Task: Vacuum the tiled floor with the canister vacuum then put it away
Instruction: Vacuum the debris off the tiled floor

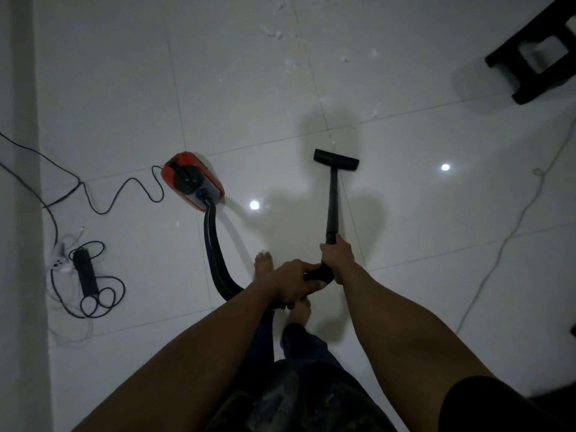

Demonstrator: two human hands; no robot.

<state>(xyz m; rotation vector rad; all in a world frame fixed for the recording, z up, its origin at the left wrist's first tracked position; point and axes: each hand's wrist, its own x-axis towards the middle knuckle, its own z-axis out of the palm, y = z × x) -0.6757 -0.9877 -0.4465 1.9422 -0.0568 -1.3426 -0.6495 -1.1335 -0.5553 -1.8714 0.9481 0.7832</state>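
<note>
"Red canister vacuum (193, 180) sits on the floor off to the left. Why park it there?"
"Likely to keep its hose (215, 260) arcing clear of the bare feet (264, 260), and its cord (137, 185) slack."
"And both hands on the wand (333, 207)?"
"For steering, I'd say. The right hand (338, 260) is wrapped round the wand; the left hand (293, 282) clasps the handle end behind it. The floor head (336, 159) lies flat on the tiled floor (124, 88) — pointed at the white scraps (271, 32) scattered ahead."
</note>
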